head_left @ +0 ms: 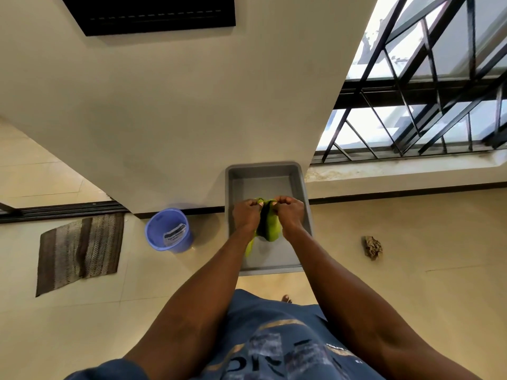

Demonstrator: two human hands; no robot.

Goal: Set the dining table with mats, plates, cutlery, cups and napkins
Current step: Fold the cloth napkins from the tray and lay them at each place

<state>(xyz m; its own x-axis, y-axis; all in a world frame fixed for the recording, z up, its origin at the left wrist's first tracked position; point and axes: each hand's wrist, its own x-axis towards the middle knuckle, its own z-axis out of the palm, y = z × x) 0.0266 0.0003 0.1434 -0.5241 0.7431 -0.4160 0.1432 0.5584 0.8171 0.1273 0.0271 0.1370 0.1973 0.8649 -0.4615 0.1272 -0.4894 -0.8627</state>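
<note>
In the middle of the frame we hold a green cloth (270,224) with both hands over a grey tub (233,182). Our left hand (247,213) and our right hand (289,213) are side by side, arms stretched forward, fingers curled and pinching the top edge of the cloth, which hangs down between the wrists. At the left of the tub a blue bucket (168,229) stands on the floor, and further left lies a striped mat (79,250).
</note>
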